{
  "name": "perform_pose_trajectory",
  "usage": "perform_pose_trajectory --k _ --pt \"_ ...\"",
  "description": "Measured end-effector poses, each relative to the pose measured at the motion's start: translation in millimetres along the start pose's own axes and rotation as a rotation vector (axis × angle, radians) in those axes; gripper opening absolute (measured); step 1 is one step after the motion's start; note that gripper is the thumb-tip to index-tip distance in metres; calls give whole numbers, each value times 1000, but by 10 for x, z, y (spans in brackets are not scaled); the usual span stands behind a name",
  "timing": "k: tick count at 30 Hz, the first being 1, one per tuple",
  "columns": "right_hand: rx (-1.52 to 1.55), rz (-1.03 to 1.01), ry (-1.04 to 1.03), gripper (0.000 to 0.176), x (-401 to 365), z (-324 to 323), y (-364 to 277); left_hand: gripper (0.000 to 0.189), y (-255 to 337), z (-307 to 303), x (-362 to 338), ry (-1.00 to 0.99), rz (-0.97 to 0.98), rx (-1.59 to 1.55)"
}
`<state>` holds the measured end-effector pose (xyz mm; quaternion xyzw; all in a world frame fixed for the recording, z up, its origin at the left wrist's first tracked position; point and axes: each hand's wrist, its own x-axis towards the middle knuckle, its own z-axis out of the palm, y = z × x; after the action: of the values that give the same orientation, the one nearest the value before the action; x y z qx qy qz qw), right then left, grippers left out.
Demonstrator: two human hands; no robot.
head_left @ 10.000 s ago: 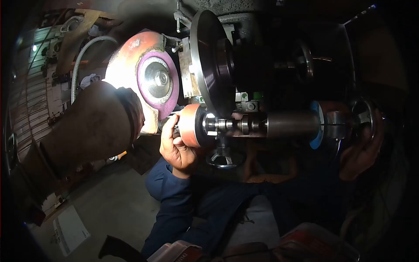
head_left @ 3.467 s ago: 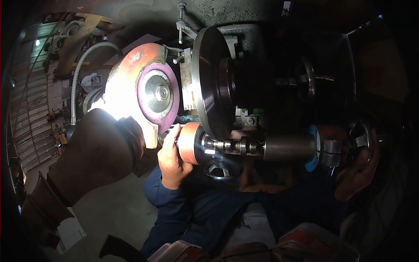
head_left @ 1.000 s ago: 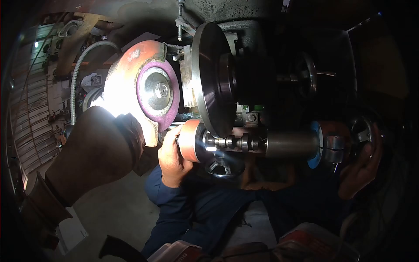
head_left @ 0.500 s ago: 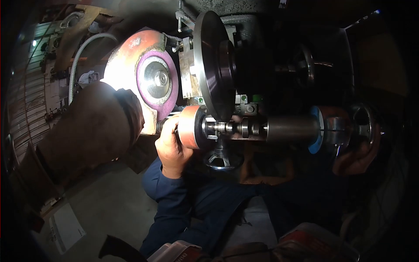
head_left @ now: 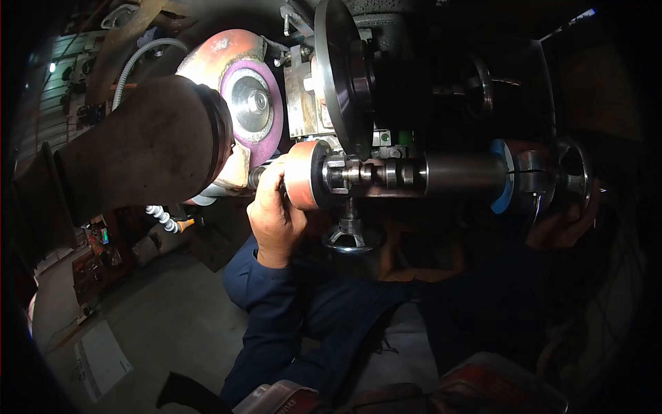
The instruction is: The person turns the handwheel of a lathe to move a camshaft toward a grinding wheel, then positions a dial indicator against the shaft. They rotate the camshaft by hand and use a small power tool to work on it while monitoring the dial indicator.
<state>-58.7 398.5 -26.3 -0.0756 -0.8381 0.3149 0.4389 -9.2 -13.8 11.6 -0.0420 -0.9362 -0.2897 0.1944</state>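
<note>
Grinding wheel point(head_left: 252, 105) higher in view than before | left hand point(head_left: 277, 224) grasping orange drum point(head_left: 303, 176) | lobed shaft point(head_left: 390, 174) rightward, axis crosswise, left hand nearer | right hand point(head_left: 567, 224) at handwheel point(head_left: 587, 178), grip indeterminable

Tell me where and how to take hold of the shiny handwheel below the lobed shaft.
I'd grip the handwheel by the near arc of its rim, coming from the person's side, low in the picture. Its stem rises toward the lobed shaft, so the far side looks more crowded, while gaps between the spokes should let fingers curl round the rim.
</note>
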Motion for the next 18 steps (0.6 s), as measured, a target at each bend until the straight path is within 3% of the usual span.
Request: perform_pose_trajectory --k 2,4,7,13,15,16,18 --pt "9 -16 33 56 -30 37 38 52 -7 -8 -5 -1 11 -8" --pt "-217 -417 110 54 60 100 100 52 5 -14 -6 0 19 -5" --pt "-352 -692 214 50 98 141 290 51 42 -24 -14 10 20 -6" --pt "-420 -816 301 45 179 190 220 49 -25 0 -46 -8 -8 -103" --pt "-437 -732 264 45 150 195 188 48 45 -6 8 -19 -26 -129" --pt "-476 -596 201 46 64 122 163 49 47 -11 39 -39 -43 -150" --pt "-467 -579 132 47 52 77 168 50 35 -21 31 -26 -25 -107"
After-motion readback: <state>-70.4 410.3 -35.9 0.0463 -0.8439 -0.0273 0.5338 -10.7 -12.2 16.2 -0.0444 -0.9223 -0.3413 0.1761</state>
